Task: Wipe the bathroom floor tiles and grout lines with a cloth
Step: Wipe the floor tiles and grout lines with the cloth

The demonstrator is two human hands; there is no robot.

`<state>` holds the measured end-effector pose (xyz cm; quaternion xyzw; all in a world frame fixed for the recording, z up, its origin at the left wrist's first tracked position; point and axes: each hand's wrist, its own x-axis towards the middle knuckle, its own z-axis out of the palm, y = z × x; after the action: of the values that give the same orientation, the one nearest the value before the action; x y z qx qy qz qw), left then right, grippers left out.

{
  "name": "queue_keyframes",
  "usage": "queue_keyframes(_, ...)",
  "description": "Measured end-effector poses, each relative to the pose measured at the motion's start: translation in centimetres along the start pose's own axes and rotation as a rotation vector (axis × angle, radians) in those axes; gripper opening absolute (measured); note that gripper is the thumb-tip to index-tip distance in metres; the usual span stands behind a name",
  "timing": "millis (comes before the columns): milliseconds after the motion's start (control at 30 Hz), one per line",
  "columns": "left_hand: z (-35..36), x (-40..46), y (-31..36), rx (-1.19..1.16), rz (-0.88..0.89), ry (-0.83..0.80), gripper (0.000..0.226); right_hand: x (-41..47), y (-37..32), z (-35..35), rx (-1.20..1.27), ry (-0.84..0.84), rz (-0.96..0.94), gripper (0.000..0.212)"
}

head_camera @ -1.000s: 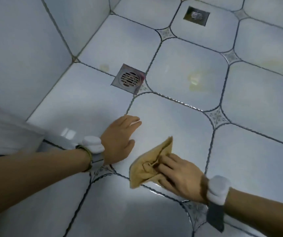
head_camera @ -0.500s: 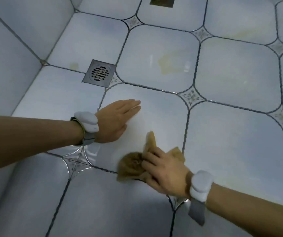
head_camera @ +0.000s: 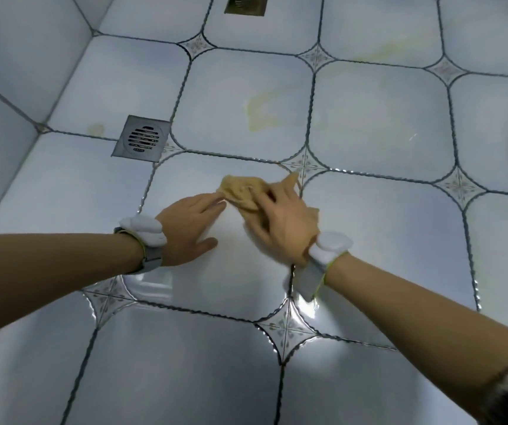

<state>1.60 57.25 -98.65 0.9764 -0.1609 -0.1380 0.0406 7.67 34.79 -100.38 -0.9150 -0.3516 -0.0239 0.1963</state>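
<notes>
Head view: I see right hand (head_camera: 280,223) pressing down on tan cloth (head_camera: 242,191), blurred fingers over it, grip type unclear. Cloth bunched at tile's far edge, trailing far-left from hand, just near of grout line (head_camera: 231,159). Left hand (head_camera: 189,227) flat, fingers straight, braced on same tile just left of cloth. Yellowish stain (head_camera: 260,113) on next tile, farther out; I judge it next target. Glossy pale floor tiles; floor drain (head_camera: 141,138) far left by wall corner.

The right hand (head_camera: 280,222) presses a tan cloth (head_camera: 242,191) onto a floor tile (head_camera: 185,179); the left hand (head_camera: 189,223) lies flat beside it.
</notes>
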Motion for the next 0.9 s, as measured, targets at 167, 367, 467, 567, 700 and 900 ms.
queue_keyframes(167, -0.7, -0.2, 0.7, -0.079, 0.098, 0.062, 0.048, -12.1, -4.2, -1.3, 0.101, -0.244, -0.324, 0.022)
queue_keyframes(367, -1.7, 1.3, 2.3, -0.039, 0.200, 0.048, 0.053, -14.0, -1.7, -3.2, 0.205, -0.454, -0.472, 0.026)
queue_keyframes(467, -1.8, 2.8, 3.7, 0.017, 0.203, 0.018, 0.065, -7.4, 3.4, -4.6, 0.149, -0.178, -0.085, 0.023)
queue_keyframes(567, -1.6, 4.1, 5.3, -0.007, 0.146, -0.006, 0.075, -3.8, 7.1, -6.1, 0.091, -0.017, 0.270, 0.018)
queue_keyframes(700, -1.1, 4.8, 6.6, -0.066, 0.108, -0.006, 0.069, -6.6, 4.3, -5.3, 0.059, 0.022, 0.361, 0.016)
queue_keyframes(900, -1.1, 5.5, 7.1, -0.029, 0.214, 0.010, 0.062, -19.6, -0.5, -5.0, 0.072, -0.340, -0.205, 0.020)
